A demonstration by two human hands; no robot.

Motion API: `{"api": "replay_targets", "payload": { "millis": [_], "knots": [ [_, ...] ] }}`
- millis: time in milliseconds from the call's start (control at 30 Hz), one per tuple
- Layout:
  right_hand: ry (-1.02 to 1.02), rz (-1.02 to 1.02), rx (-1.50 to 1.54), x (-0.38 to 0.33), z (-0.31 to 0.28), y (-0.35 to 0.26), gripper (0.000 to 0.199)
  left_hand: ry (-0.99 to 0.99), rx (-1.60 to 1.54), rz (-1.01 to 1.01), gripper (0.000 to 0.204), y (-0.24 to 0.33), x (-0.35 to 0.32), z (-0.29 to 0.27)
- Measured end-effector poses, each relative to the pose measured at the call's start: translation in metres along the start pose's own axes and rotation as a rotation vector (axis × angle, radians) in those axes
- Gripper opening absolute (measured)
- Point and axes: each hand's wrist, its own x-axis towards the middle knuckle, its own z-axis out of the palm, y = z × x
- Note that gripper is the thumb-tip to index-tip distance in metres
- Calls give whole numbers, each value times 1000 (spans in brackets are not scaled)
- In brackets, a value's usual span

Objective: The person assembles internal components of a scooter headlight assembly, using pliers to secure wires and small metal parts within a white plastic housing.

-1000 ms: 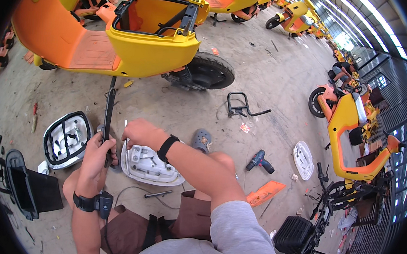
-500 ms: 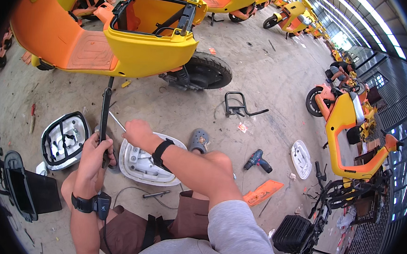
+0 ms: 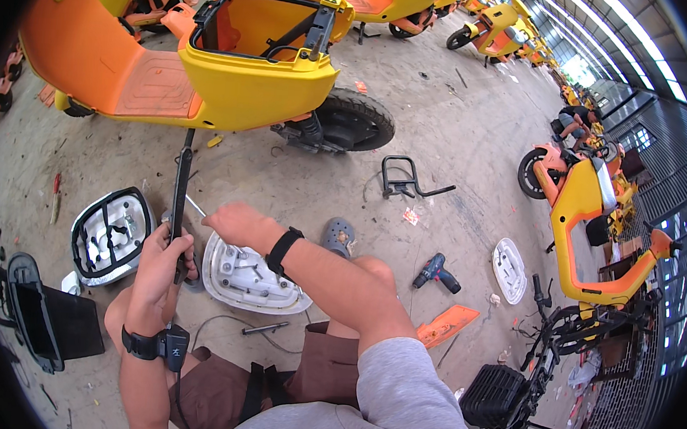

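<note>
My left hand (image 3: 164,251) is wrapped round the lower part of a long black metal bar (image 3: 180,187). The bar stands nearly upright, its upper end close to the underside of a yellow and orange scooter (image 3: 256,97). In my right hand (image 3: 241,225), closed, is a thin silver rod-shaped tool (image 3: 194,205) whose grip is hidden by the fingers. Its tip points up and left, close beside the bar; I cannot tell whether they touch. Below that hand lies a white seat base (image 3: 247,279) with its ribbed inside up.
Left lie a white shell with a black rim (image 3: 111,238) and a black bin-like box (image 3: 65,326). To the right are a cordless drill (image 3: 437,274), an orange panel (image 3: 449,324), a black tube frame (image 3: 400,179) and a white cover (image 3: 508,270). Another person (image 3: 577,123) crouches far right.
My right forearm has shifted slightly to the right and its hand has turned a little, the tool still in it. My left hand keeps its hold on the bar.
</note>
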Motion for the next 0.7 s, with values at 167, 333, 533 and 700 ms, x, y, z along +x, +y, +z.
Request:
{"api": "replay_targets", "payload": {
  "millis": [167,333,533,700],
  "knots": [
    [81,-52,-136,2,-8,2,13,12,-4,-15,2,9,-5,10],
    [198,-122,-263,2,-16,-1,11,8,6,-15,2,7,-4,10],
    [111,-213,-434,5,-37,-12,17,7,4,-25,3,7,-4,9],
    [-54,107,-159,4,-18,-12,33,-21,-8,3,8,-2,2,5]
  ]
}}
